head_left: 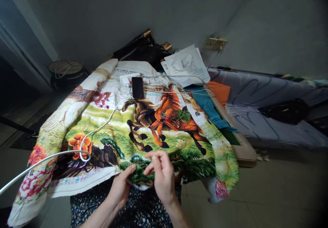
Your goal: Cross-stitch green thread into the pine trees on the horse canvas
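A large cross-stitch cloth (118, 118) with running horses, flowers and green ground spreads before me, its left and right sides rolled up. My left hand (122, 183) holds the near edge, thumb on top and fingers hidden underneath. Just above the dark green stitched foliage is my right hand (162, 173), its thumb and index finger pinched together and the other fingers curled loosely. Whatever the pinch holds is too small to make out. Small scissors (166, 117) with red handles lie on the orange horse, beside a tangle of green thread (183, 116).
A phone (137, 87) and a white charger (130, 79) rest on the cloth's upper part. A white cable (102, 124) loops across its left half. White paper bags (187, 66), teal fabric (207, 101) and a wall socket (215, 43) are beyond. A stool (66, 69) stands left.
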Motion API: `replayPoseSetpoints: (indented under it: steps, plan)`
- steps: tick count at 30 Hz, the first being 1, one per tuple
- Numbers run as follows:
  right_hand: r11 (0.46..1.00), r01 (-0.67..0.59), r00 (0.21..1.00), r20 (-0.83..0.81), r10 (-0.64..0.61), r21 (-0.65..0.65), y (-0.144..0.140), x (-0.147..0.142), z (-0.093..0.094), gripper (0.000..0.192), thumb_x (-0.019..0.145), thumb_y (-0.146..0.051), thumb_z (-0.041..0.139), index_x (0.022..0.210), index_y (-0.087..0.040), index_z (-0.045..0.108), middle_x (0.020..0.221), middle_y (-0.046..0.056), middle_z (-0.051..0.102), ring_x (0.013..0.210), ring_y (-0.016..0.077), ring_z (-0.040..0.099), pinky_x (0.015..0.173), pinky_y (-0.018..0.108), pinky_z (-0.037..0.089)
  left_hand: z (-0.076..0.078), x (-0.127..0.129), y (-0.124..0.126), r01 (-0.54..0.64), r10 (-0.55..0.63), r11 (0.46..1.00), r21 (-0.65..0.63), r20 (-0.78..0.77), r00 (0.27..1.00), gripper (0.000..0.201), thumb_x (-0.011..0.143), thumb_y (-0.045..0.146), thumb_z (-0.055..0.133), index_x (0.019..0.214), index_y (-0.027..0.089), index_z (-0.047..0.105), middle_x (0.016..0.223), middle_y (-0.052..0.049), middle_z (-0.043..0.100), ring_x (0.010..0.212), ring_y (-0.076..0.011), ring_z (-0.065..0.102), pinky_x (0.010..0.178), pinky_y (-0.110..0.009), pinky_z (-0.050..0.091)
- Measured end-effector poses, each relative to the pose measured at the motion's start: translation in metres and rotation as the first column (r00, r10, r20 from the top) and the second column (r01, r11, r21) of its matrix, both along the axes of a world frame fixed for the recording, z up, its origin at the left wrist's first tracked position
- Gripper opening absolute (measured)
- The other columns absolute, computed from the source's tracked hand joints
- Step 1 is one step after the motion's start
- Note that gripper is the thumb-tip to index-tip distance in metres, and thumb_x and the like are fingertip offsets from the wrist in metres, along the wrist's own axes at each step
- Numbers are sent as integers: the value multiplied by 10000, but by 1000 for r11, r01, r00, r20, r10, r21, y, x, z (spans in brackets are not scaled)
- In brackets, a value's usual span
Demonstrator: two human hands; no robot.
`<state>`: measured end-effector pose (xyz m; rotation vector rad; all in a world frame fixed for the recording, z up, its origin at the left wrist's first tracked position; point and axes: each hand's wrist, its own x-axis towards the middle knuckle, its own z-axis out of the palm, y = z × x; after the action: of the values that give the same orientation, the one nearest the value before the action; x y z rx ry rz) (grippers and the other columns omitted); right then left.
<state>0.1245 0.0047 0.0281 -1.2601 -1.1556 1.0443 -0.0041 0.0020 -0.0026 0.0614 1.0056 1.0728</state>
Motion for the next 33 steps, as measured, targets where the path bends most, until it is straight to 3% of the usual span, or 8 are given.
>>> replayPoseSetpoints:
  steps: [1, 3, 6, 8, 11, 14, 18, 33]
  plan:
    - [1000, -11, 979, -205, 9, -8, 1, 5, 5, 251, 968, -423, 382, 928, -176, 398, 777, 15, 572, 453, 94, 513, 450, 229, 412, 1, 0, 0, 6, -6, 1000, -1, -3, 1000, 350, 583, 235, 812, 854, 39, 707, 952, -121, 669, 870, -205, 607, 873, -326, 464]
    - [999, -48, 862, -505, 48, 13, 4, 14, 14, 210, 959, -389, 429, 930, -194, 357, 653, -47, 493, 390, 72, 434, 435, 222, 415, 2, 0, 0, 7, -7, 1000, -7, -11, 1000, 350, 570, 244, 819, 831, 38, 707, 932, -120, 671, 877, -218, 609, 873, -330, 466]
    - [996, 9, 790, -611, 46, 87, 5, 22, 18, 158, 950, -302, 478, 902, -179, 391, 600, -66, 374, 440, 32, 365, 607, 253, 479, 2, 0, 0, -2, 2, 1000, -15, -5, 1000, 349, 545, 246, 830, 799, 42, 707, 905, -116, 672, 879, -229, 612, 866, -330, 471]
    - [996, 15, 822, -568, 40, 92, 2, 23, 12, 177, 944, -301, 495, 869, -162, 414, 596, -61, 332, 474, 26, 341, 670, 253, 474, 0, 0, 0, -4, 4, 1000, -13, -4, 1000, 354, 543, 246, 830, 807, 43, 709, 909, -115, 672, 858, -218, 611, 856, -326, 473]
    - [992, -112, 909, -409, 82, -50, -6, 17, -5, 257, 939, -391, 489, 857, -155, 430, 542, -74, 266, 435, 33, 265, 550, 212, 434, -3, -1, -1, 7, -7, 1000, -8, 13, 1000, 345, 554, 250, 825, 805, 45, 706, 896, -112, 669, 825, -196, 602, 828, -314, 473]
    - [954, -219, 972, -129, 196, -204, -16, 9, -20, 300, 927, -428, 465, 922, -130, 494, 533, -51, 374, 424, 53, 324, 439, 188, 349, -5, -1, -1, 11, -11, 1000, -3, 3, 1000, 321, 554, 258, 823, 766, 53, 696, 827, -94, 659, 763, -172, 586, 759, -294, 470]
    - [957, -183, 969, 125, 214, -223, -23, 1, -27, 330, 916, -371, 439, 939, -77, 589, 548, 16, 511, 421, 75, 404, 428, 201, 333, -4, 0, 0, -1, 1, 1000, -8, -11, 1000, 312, 539, 256, 827, 740, 64, 684, 788, -75, 646, 738, -171, 581, 751, -305, 467]
    - [970, -163, 945, 254, 207, -181, -20, -1, -19, 359, 905, -325, 417, 935, -86, 682, 512, 20, 518, 398, 79, 412, 420, 190, 337, -3, 1, 1, -9, 9, 1000, -7, -12, 1000, 381, 495, 259, 851, 765, 45, 688, 814, -93, 656, 764, -190, 599, 781, -317, 483]
